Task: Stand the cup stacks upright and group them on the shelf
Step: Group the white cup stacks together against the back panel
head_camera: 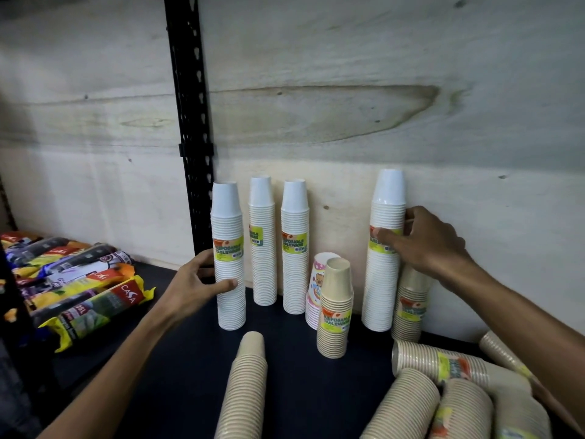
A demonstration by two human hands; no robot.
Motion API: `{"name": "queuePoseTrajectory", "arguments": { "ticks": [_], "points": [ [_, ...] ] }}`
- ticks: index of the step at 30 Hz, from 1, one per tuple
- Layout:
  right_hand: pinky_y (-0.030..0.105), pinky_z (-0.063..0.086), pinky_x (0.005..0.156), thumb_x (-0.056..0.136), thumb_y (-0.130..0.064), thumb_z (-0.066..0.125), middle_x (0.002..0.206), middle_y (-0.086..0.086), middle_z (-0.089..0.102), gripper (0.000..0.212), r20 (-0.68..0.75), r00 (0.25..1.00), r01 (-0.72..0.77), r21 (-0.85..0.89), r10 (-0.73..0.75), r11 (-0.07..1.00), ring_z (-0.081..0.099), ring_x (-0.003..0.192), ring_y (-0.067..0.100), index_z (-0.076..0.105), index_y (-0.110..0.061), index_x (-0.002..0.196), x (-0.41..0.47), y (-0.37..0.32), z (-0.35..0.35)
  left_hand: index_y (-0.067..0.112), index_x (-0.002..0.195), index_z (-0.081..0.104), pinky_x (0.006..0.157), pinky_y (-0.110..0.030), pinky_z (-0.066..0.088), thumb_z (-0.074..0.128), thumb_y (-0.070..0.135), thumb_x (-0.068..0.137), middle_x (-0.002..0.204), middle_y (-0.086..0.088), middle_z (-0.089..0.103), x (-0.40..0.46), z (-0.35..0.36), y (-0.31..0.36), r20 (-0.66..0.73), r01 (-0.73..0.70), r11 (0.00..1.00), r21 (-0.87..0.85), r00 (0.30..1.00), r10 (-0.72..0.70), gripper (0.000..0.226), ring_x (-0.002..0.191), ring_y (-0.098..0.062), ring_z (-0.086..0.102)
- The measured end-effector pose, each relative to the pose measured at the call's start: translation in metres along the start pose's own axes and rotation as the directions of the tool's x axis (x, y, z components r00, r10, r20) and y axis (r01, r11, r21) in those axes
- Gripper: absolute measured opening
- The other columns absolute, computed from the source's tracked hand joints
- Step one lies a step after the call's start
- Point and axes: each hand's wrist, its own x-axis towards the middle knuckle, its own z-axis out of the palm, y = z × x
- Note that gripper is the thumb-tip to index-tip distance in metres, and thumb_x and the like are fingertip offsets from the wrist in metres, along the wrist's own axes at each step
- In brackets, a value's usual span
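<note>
Against the far wall, each hand grips an upright white stack: left hand (196, 280) on the leftmost stack (228, 258), right hand (427, 242) on the rightmost stack (384, 251), two more stacks (278, 245) standing between.

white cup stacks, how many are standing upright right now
4. Leftmost white stack held by the left hand; two white stacks by the back wall; right white stack gripped by the right hand. None seem hidden.

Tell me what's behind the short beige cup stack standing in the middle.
Behind the short beige stack stands a patterned pink-and-white cup stack, touching or nearly so. Only its top and left side show; its lower right is covered. The plywood wall lies beyond.
</note>
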Motion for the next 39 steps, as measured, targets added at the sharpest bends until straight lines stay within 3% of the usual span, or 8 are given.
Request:
{"name": "queuePoseTrajectory", "arguments": {
  "ticks": [2,8,13,20,24,27,30,39],
  "points": [
    [0.050,0.047,0.097,0.076,-0.067,0.067,0.122,0.003,0.066,0.062,-0.021,1.000,0.024,0.031,-0.023,0.999,0.060,0.114,0.033,0.055,-0.024,0.119,0.002,-0.005,-0.008,0.024,0.131,0.054,0.072,-0.008,0.050,0.081,0.011,0.078,0.116,0.011,0.066,0.003,0.003,0.000,0.009,-0.007,1.000,-0.007,1.000,0.007,0.061,0.098,0.006,0.065],
    [0.047,0.051,0.094,0.084,-0.053,0.068,0.121,0.002,0.065,0.055,-0.072,0.989,0.141,0.143,-0.132,0.980,0.062,0.109,0.026,0.055,-0.017,0.124,0.002,-0.027,-0.036,0.020,0.135,0.052,0.080,-0.019,0.052,0.082,0.011,0.077,0.118,0.006,0.066,0.012,0.011,-0.003,0.033,-0.016,1.000,-0.023,0.999,0.016,0.066,0.110,-0.014,0.064],
    [0.044,0.052,0.092,0.086,-0.048,0.067,0.119,-0.001,0.064,0.052,-0.171,0.966,0.229,0.207,-0.195,0.951,0.062,0.105,0.023,0.055,-0.020,0.127,-0.004,-0.053,-0.054,0.021,0.134,0.050,0.080,-0.017,0.051,0.079,0.009,0.080,0.117,0.010,0.065,0.015,0.018,0.000,0.046,-0.017,0.997,-0.069,0.999,0.020,0.062,0.110,-0.011,0.063],
    [0.035,0.052,0.085,0.086,-0.047,0.067,0.097,-0.016,0.061,0.046,-0.276,0.917,0.376,0.361,-0.288,0.853,0.063,0.090,0.008,0.055,-0.026,0.126,-0.016,-0.105,-0.083,0.023,0.133,0.053,0.080,-0.017,0.054,0.078,0.012,0.082,0.116,0.009,0.069,0.014,0.016,-0.002,0.060,0.009,0.991,-0.137,0.998,-0.001,0.059,0.111,-0.009,0.064],
    [0.044,0.058,0.087,0.075,-0.058,0.069,0.096,-0.010,0.067,0.056,-0.230,0.932,0.358,0.456,-0.281,0.815,0.069,0.092,0.014,0.059,-0.026,0.119,-0.021,-0.130,-0.071,0.023,0.136,0.051,0.081,-0.018,0.056,0.078,0.012,0.082,0.114,0.016,0.071,0.013,0.013,0.000,0.114,0.022,0.985,-0.173,0.993,-0.002,0.061,0.109,-0.002,0.066],
    [0.048,0.058,0.085,0.065,-0.067,0.067,0.098,-0.003,0.072,0.065,-0.197,0.935,0.351,0.427,-0.293,0.833,0.071,0.092,0.020,0.063,-0.023,0.113,-0.029,-0.138,-0.049,0.024,0.138,0.049,0.079,-0.027,0.059,0.079,0.015,0.081,0.123,0.007,0.066,0.012,0.011,0.000,0.136,0.020,0.988,-0.156,0.991,0.002,0.066,0.111,-0.011,0.065],
    [0.045,0.056,0.086,0.073,-0.062,0.069,0.103,0.001,0.072,0.058,-0.109,0.945,0.328,0.345,-0.309,0.880,0.069,0.095,0.024,0.062,-0.021,0.113,-0.041,-0.138,-0.020,0.021,0.142,0.046,0.072,-0.027,0.060,0.079,0.008,0.080,0.125,0.001,0.063,0.012,0.011,-0.003,0.134,0.026,0.987,-0.155,0.991,-0.005,0.071,0.103,-0.010,0.068],
    [0.037,0.051,0.092,0.090,-0.045,0.066,0.125,0.008,0.065,0.047,0.117,0.959,0.242,0.148,-0.260,0.959,0.063,0.113,0.030,0.052,-0.013,0.122,-0.060,-0.122,0.061,0.022,0.141,0.044,0.075,-0.020,0.057,0.077,0.006,0.082,0.126,0.004,0.061,0.017,0.017,-0.009,0.148,-0.004,0.987,-0.161,0.989,0.028,0.070,0.105,-0.006,0.067]
  ]
}}
